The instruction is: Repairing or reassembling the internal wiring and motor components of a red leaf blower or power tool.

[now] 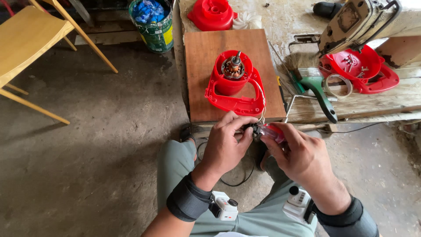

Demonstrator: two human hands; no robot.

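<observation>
Down near the front edge of the worn wooden table point(372, 103), both hands work on one small part. The left hand point(226, 145) pinches a small black component point(254, 128) between thumb and fingertips, while the right hand point(298, 153) grips a red-handled screwdriver point(272, 131) whose tip meets that component. Thin wires run from it up to the red plastic motor housing point(234, 85), which rests on a brown wooden board point(206, 52) just beyond the hands. A green-handled brush point(318, 90) lies to the right.
</observation>
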